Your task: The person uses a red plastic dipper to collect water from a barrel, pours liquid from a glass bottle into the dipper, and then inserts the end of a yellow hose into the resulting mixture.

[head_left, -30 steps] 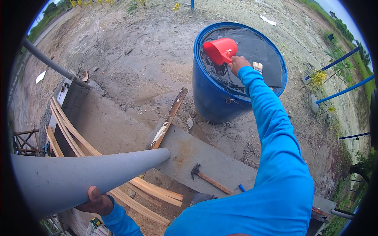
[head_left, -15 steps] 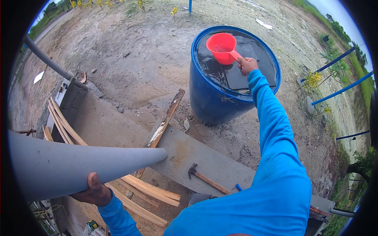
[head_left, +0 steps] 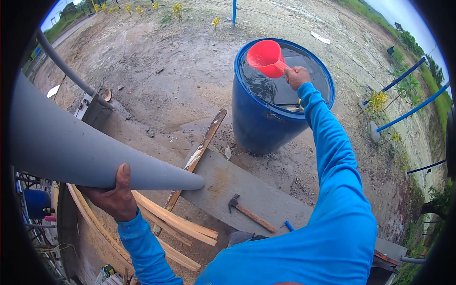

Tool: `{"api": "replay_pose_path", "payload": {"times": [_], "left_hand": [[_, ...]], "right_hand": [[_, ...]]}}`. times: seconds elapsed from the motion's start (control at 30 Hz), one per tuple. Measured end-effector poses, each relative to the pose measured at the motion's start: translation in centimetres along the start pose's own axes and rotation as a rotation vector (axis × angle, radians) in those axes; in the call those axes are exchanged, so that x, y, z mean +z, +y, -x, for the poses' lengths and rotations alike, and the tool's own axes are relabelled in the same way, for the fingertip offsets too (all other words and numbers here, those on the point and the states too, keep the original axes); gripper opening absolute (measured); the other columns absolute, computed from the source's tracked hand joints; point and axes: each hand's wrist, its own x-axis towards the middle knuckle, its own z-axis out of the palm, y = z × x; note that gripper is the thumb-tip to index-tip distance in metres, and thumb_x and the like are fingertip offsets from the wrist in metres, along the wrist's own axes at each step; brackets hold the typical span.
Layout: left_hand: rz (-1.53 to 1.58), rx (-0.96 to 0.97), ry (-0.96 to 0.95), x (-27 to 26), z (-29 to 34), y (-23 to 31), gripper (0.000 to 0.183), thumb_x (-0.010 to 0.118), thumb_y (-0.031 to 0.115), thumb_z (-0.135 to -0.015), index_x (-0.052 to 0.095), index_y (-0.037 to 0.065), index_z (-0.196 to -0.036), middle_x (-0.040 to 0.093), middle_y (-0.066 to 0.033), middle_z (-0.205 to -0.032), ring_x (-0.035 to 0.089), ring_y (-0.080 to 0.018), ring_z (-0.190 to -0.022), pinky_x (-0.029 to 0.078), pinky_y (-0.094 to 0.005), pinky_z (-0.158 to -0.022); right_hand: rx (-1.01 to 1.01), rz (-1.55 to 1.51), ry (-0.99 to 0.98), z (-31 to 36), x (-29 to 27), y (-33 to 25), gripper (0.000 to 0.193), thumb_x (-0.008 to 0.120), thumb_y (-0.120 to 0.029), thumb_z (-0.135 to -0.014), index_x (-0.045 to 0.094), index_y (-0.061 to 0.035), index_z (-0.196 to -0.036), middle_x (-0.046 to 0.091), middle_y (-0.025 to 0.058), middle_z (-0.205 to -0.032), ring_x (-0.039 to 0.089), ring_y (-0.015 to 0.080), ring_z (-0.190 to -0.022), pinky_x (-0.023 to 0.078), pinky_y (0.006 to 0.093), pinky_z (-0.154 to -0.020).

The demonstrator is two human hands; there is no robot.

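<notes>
Worn: bright blue long-sleeved fabric shirt [head_left: 294,247], one plain colour over the visible part. Torso panel broad at the near edge, mostly smooth, shallow creases toward the right shoulder. Right sleeve of the same blue fabric [head_left: 336,164]: full length, loose; crosswise wrinkles bunched along the forearm, fuller toward the shoulder. Its blue cuff [head_left: 308,90] sits at the wrist, far end of the sleeve. Left sleeve of the same blue fabric [head_left: 148,254]: also full length, softly rumpled, ending at the wrist; upper part beyond the near edge. Right hand [head_left: 297,77] and left hand [head_left: 116,198]: both bare.
</notes>
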Motion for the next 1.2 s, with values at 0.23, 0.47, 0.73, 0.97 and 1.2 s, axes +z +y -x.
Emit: {"api": "replay_pose_path", "payload": {"times": [0.23,0.47,0.73,0.97,1.2], "left_hand": [[-0.006,0.036,0.022,0.2,0.5,-0.4,0.065,0.065,0.018,-0.061,0.028,0.001,-0.111,0.038,-0.0106,-0.101,0.041,-0.0187,-0.091,0.034,-0.0304,-0.081],[-0.068,0.042,0.009,-0.1,0.3,-1.0,0.072,0.065,0.031,-0.057,0.028,0.002,-0.111,0.036,-0.0121,-0.096,0.042,-0.0229,-0.089,0.038,-0.0343,-0.077],[-0.055,0.038,0.02,-0.1,0.3,-1.0,0.071,0.065,0.029,-0.058,0.028,0.001,-0.111,0.036,-0.0127,-0.098,0.042,-0.0224,-0.088,0.038,-0.0332,-0.076],[-0.041,0.083,0.025,0.4,0.4,-0.8,0.068,0.065,0.027,-0.061,0.027,0.002,-0.112,0.036,-0.012,-0.102,0.039,-0.0214,-0.093,0.032,-0.0324,-0.082],[-0.099,0.09,0.044,0.4,0.5,-1.2,0.073,0.066,0.032,-0.059,0.026,0.002,-0.114,0.034,-0.0123,-0.103,0.037,-0.0226,-0.095,0.03,-0.034,-0.083]], "right_hand": [[0.057,0.55,-0.027,0.7,4.7,0.5,0.034,0.048,-0.032,-0.071,0.053,-0.0025,-0.088,0.051,0.0208,-0.092,0.05,0.0316,-0.086,0.04,0.0363,-0.075],[0.076,0.601,-0.132,0.8,5.0,1.0,0.031,0.049,-0.028,-0.072,0.052,-0.0029,-0.09,0.052,0.0201,-0.091,0.05,0.0325,-0.087,0.04,0.0377,-0.076],[-0.039,0.6,-0.256,0.8,4.9,-0.1,0.031,0.048,-0.026,-0.072,0.051,-0.0035,-0.093,0.052,0.0194,-0.092,0.05,0.0314,-0.087,0.04,0.0387,-0.076],[0.007,0.604,-0.237,0.2,5.6,1.2,0.032,0.05,-0.028,-0.071,0.053,-0.0038,-0.092,0.052,0.0182,-0.093,0.05,0.0317,-0.087,0.04,0.0379,-0.076],[0.167,0.074,0.065,-2.1,2.8,4.3,0.032,0.053,-0.029,-0.069,0.054,0.0007,-0.08,0.055,0.0153,-0.069,0.053,0.0241,-0.058,0.042,0.0327,-0.053]]}}
